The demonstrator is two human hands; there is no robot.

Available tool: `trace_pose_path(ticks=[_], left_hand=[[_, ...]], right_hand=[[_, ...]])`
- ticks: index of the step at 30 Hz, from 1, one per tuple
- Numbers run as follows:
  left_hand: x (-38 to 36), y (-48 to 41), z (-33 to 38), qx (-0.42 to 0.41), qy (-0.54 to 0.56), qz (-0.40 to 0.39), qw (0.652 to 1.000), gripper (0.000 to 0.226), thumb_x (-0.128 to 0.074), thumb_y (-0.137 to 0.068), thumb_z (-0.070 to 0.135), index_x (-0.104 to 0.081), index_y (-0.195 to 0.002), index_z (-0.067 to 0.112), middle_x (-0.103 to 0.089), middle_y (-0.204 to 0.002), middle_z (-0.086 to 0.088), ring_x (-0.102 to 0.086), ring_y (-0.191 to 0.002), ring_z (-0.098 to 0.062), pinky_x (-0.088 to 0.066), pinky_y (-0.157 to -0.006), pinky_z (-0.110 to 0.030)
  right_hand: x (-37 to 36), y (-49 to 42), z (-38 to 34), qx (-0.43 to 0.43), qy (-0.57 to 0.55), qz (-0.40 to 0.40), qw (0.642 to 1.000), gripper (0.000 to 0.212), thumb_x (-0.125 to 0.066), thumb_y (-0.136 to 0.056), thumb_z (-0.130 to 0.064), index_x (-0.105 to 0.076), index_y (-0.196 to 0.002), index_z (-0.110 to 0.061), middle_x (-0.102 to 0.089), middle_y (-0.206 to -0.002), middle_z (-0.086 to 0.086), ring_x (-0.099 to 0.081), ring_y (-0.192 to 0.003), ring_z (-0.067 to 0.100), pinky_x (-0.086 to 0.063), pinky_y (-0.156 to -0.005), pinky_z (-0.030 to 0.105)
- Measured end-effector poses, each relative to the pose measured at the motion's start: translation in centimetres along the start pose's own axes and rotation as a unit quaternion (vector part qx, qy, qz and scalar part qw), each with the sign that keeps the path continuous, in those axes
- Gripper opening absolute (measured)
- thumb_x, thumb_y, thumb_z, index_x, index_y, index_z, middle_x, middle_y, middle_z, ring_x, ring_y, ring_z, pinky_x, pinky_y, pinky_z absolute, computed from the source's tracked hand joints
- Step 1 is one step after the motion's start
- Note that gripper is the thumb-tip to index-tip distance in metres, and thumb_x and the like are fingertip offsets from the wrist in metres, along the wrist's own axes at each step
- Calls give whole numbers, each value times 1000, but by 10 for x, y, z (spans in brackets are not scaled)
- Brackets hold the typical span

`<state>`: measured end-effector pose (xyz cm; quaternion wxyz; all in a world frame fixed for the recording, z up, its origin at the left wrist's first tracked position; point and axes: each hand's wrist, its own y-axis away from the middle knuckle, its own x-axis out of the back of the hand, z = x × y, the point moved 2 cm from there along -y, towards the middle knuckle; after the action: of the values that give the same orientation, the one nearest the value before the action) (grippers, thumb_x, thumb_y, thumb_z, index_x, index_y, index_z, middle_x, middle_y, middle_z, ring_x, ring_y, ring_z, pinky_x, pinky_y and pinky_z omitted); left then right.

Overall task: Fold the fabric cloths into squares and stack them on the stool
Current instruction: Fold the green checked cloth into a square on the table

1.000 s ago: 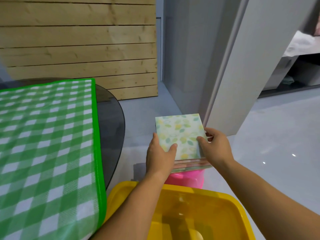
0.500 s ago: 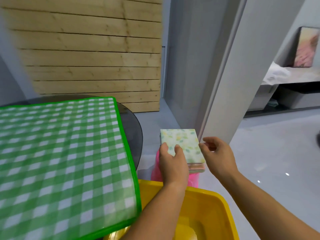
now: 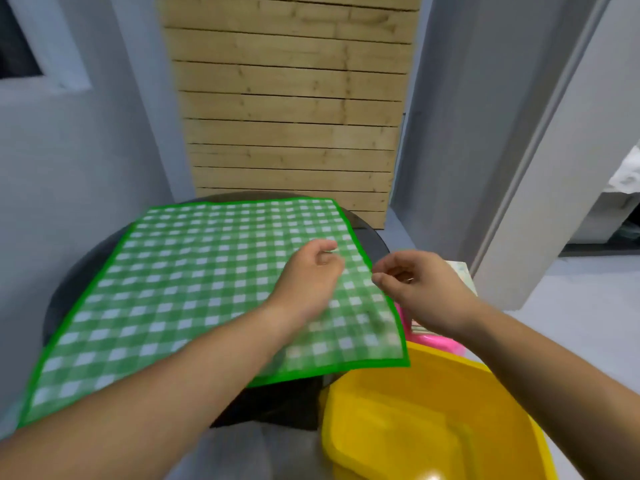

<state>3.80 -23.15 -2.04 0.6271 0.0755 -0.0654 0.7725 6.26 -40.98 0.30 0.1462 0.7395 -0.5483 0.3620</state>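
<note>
A green checked cloth [image 3: 194, 289] lies spread flat on the dark round table [image 3: 375, 239]. The left hand [image 3: 308, 273] hovers over its right part, fingers curled; blur hides any grip. The right hand [image 3: 417, 287], loosely curled and empty, hangs beside the cloth's edge, covering most of the folded stack [image 3: 463, 276] on the pink stool [image 3: 438, 342]. A yellow tub [image 3: 433, 427] sits nearest.

- Rear wall: horizontal pale wooden slats [image 3: 291, 109], flanked by plain grey wall [image 3: 86, 161] surfaces.
- Upper left: window [image 3: 20, 39] with dark pane and pale frame, partly cut off by the picture edge.
- Right: white pillar [image 3: 554, 150] rising from the floor; beyond it a low pale cabinet [image 3: 606, 216], blurred.
- Floor [image 3: 588, 323]: smooth, light grey.
- Centre: round dark table [image 3: 372, 233] in front of the slats.
- Lighting: even, soft.
</note>
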Motion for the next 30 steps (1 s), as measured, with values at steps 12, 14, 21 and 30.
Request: trace_pose_path(ticks=[12,14,21,30], left_hand=[[185,81,-72,-107,-546,-178,812,69,-40,-91,73,-34,-151,39,-18,-162,12,-11,-151,-8,-4,-125,-38],[191,85,-77,-102,-544,-192,810,73,-39,-93,73,-21,-156,41,0,-167,14,12,-152,-3,10,-124,-37],[199,86,-87,-116,-533,-212,811,85,-44,-87,78,-13,-158,42,11,-166,17,27,-145,4,23,-118,-30],[201,84,-89,-114,-513,-220,822,87,-45,-84,81,-16,-157,43,8,-166,18,27,-144,7,19,-120,-32]], right_hand=[[-132,7,-77,152,111,-217,958,35,-73,-82,-48,-68,-111,-29,-62,-122,-10,-53,-115,6,-38,-97,16],[-140,11,-76,185,133,-229,946,40,-75,-79,-49,-68,-113,-30,-55,-134,-8,-44,-127,5,-28,-104,12],[-152,22,-66,165,85,-240,953,46,-80,-68,-58,-62,-107,-42,-32,-146,-24,-20,-137,-7,-19,-112,13],[-157,30,-63,163,54,-225,959,26,-78,-74,-54,-63,-89,-40,-36,-146,-24,-21,-139,-7,-23,-115,20]])
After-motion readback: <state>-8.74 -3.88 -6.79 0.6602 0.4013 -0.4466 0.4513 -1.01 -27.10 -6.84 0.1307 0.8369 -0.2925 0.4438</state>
